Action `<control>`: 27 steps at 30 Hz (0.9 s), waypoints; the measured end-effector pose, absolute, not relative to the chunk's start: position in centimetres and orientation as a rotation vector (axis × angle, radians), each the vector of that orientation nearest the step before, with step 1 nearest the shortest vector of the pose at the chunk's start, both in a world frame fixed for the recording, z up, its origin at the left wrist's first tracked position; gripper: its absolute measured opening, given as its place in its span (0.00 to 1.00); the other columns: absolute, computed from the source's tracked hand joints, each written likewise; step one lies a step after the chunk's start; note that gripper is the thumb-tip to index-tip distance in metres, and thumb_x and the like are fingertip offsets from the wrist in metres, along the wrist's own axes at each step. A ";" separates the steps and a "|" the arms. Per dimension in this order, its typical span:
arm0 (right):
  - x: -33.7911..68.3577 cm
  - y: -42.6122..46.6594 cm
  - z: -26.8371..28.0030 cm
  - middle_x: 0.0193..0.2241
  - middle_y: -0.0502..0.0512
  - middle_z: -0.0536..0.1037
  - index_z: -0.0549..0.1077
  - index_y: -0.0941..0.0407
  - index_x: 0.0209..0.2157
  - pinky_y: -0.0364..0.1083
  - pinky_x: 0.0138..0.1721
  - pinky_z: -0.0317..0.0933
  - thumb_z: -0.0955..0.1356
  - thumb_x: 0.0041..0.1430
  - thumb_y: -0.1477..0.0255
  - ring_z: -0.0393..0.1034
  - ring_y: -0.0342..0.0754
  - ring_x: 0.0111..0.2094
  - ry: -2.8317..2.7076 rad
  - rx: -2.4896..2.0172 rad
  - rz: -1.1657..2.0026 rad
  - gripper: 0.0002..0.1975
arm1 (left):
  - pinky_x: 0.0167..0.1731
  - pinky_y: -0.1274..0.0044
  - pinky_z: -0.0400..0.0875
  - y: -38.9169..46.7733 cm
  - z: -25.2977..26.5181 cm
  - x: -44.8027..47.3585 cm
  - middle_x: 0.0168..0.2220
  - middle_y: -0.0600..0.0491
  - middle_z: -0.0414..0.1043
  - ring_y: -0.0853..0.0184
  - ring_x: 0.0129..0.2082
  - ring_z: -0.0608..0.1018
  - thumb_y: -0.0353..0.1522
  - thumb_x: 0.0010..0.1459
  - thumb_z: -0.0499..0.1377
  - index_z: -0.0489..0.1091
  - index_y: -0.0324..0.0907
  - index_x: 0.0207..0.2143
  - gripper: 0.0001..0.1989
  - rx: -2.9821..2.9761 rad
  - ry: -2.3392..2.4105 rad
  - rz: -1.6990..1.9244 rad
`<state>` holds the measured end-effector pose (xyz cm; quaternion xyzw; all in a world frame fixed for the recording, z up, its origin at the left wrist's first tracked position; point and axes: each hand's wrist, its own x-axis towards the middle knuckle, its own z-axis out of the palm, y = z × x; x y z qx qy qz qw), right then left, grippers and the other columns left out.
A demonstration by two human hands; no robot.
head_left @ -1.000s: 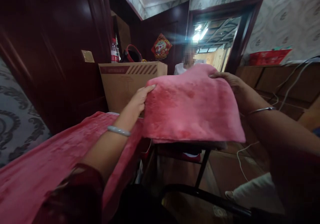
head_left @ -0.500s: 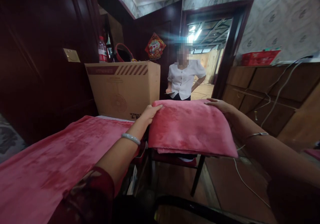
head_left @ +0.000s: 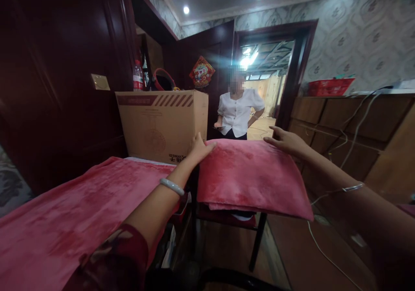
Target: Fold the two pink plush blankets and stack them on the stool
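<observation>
A folded pink plush blanket [head_left: 249, 176] lies on a dark-framed chair [head_left: 258, 235], its front edge hanging past the seat. At its far left corner is my left hand [head_left: 201, 149], fingers apart, with the thumb side touching the cloth. Above the far right edge, my right hand [head_left: 287, 142] is open, thumb and fingers spread. Whether it still touches the cloth, I cannot tell. Another pink plush cloth [head_left: 87, 209] is spread flat over the surface at left, beneath my left forearm.
A large cardboard box [head_left: 155, 124] stands behind the spread cloth, with a bottle [head_left: 138, 77] on top. Beyond the chair, a person in a white shirt [head_left: 239, 111] stands by the doorway. At right, wooden cabinets [head_left: 353, 122] carry a red basket [head_left: 330, 87]; a cable [head_left: 324, 252] trails across the floor.
Both hands have loosened from the far edge of the folded blanket, and their fingers are now spread. The blanket stays on the chair. My view has tilted up slightly.
</observation>
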<state>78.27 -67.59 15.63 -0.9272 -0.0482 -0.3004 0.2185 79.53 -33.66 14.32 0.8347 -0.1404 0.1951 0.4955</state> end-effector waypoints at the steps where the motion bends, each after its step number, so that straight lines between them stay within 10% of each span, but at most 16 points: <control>1: 78.0 -66.6 16.3 0.60 0.69 0.73 0.66 0.56 0.66 0.69 0.58 0.62 0.66 0.60 0.46 0.68 0.72 0.59 -0.197 -2.634 -0.909 0.40 | 0.67 0.52 0.49 -34.2 14.5 79.0 0.68 0.32 0.57 0.40 0.70 0.57 0.46 0.52 0.68 0.59 0.38 0.67 0.44 2.148 -0.400 0.624; 16: 77.4 -62.4 11.9 0.62 0.62 0.71 0.63 0.51 0.68 0.61 0.63 0.57 0.55 0.68 0.44 0.66 0.63 0.62 -0.521 -2.941 -0.604 0.38 | 0.69 0.50 0.41 -35.9 11.3 76.5 0.74 0.42 0.48 0.46 0.72 0.50 0.53 0.61 0.58 0.52 0.46 0.72 0.43 2.607 -1.001 0.579; 27: 73.4 -59.4 11.5 0.71 0.58 0.56 0.57 0.47 0.71 0.70 0.68 0.43 0.61 0.64 0.46 0.46 0.67 0.71 -0.839 -2.817 -0.710 0.38 | 0.70 0.58 0.48 -13.2 2.9 68.9 0.73 0.38 0.50 0.51 0.73 0.53 0.42 0.63 0.54 0.50 0.36 0.72 0.38 2.765 -0.489 0.503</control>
